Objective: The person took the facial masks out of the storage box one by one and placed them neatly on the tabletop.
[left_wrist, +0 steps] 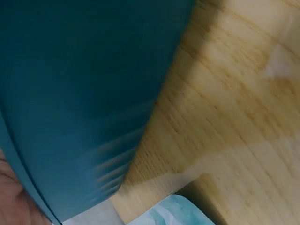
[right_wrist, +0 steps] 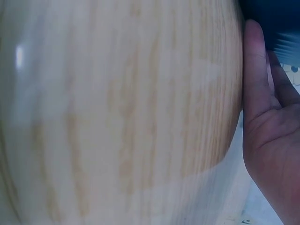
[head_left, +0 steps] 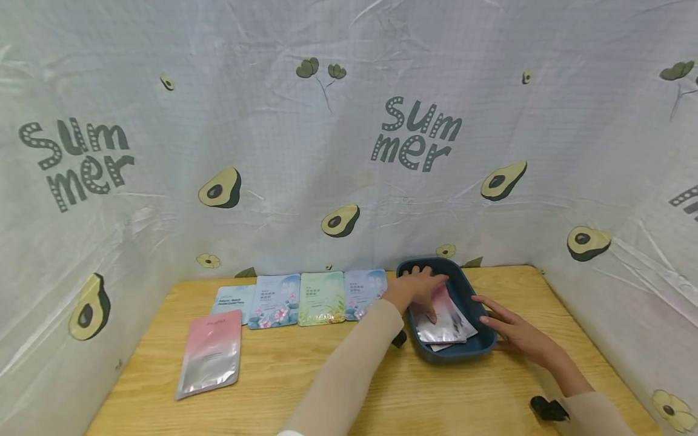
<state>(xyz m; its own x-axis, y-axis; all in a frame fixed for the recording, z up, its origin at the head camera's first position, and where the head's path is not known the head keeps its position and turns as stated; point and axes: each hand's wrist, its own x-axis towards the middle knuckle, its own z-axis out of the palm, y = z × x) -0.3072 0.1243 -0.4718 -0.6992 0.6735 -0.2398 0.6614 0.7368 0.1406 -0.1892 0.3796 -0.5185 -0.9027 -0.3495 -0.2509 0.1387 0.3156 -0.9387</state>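
A dark blue plastic basket (head_left: pixel 470 290) stands at the right of the wooden table, holding pink-and-silver face mask packets (head_left: pixel 448 324) that overlap each other. My left hand (head_left: pixel 417 287) reaches over the basket's left side with spread fingers, its thumb lying over the top packet. The left wrist view shows the basket's outer wall (left_wrist: pixel 89 93) hiding most of that hand. On the opposite side, my right hand (head_left: pixel 515 332) rests its extended fingers against the basket's rim and outer wall. Straight fingers (right_wrist: pixel 255 65) touch the wall in the right wrist view.
Left of the basket, a row holds a light blue packet (head_left: pixel 231 301), a blue floral packet (head_left: pixel 274 300), a green packet (head_left: pixel 322 297) and another blue one (head_left: pixel 364 293). Nearer lies a pink-and-silver packet (head_left: pixel 209 351). A printed sheet (head_left: pixel 283 139) hangs behind the table.
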